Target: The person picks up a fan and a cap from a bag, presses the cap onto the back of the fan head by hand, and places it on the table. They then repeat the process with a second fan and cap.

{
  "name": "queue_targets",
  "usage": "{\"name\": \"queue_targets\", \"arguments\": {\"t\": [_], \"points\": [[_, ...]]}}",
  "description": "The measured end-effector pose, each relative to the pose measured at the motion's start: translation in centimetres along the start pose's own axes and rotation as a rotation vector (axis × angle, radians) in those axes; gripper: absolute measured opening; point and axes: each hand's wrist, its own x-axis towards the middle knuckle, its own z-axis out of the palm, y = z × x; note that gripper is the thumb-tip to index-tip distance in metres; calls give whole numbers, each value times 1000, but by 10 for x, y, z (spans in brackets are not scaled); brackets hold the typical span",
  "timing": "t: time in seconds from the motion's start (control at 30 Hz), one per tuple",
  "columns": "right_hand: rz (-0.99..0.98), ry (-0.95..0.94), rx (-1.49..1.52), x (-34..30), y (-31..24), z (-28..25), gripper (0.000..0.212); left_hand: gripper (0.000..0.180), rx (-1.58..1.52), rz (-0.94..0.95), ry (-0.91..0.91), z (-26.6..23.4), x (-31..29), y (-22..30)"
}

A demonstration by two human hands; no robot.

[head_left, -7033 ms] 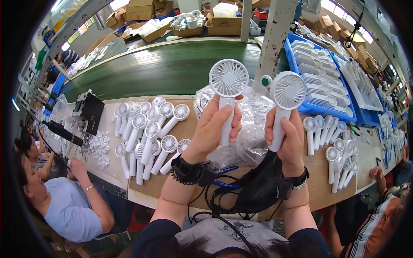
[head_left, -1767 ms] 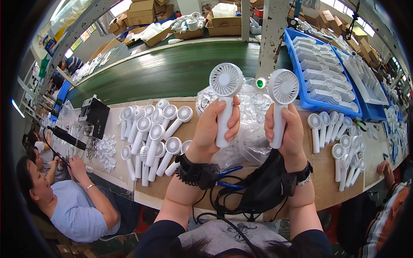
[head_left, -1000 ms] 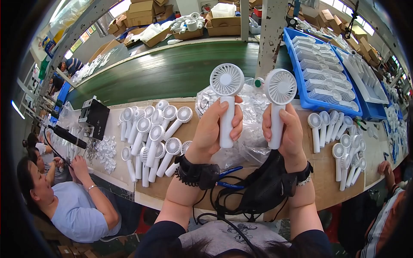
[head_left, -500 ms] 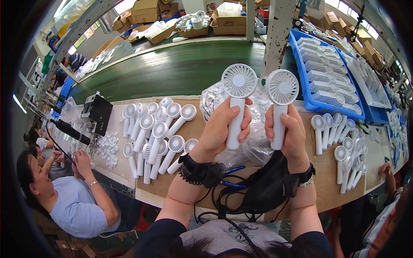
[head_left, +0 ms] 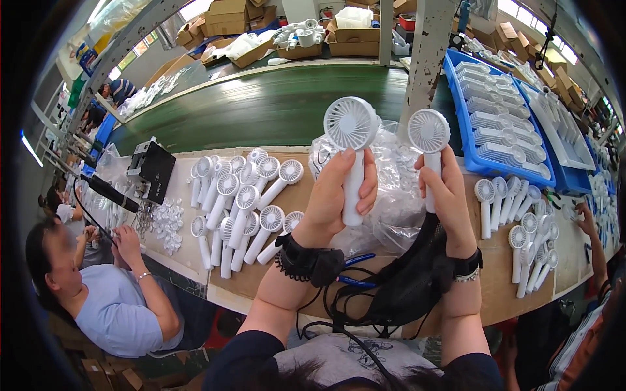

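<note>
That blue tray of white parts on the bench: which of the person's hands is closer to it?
The right hand. It holds a white fan just left of the blue tray. The left hand, holding another white fan, is farther left, beyond the right one.

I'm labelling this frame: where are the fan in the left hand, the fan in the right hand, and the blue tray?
left-hand fan (head_left: 351,124), head view, round grille.
right-hand fan (head_left: 428,131), head view, round grille.
blue tray (head_left: 456,111), head view, left wall.

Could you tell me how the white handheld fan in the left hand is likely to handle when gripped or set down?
The white fan looks rigid and probably light, held upright by the left hand. Its wide round head on a slim handle suggests it would tip if stood up.
</note>
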Motion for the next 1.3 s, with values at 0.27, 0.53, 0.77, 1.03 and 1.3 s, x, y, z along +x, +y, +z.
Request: {"name": "queue_targets", "arguments": {"t": [0.27, 0.53, 0.77, 1.03, 1.3], "points": [[-282, 0, -834, 2, 21, -3, 44, 64, -159, 71, -221, 0, -2, 0], [-230, -143, -773, -2, 3, -7, 42, 75, -207, -153, -35, 21, -11, 2], [-479, 25, -71, -22, -30, 22, 34, 62, 69, -166, -231, 20, -20, -9], [-663, -1, -300, -29, -30, 14, 28, 44, 176, -61, -59, 30, -9, -18], [-484, 15, -141, -32, -31, 18, 29, 46, 117, -191, -22, 31, -13, -8]]}}
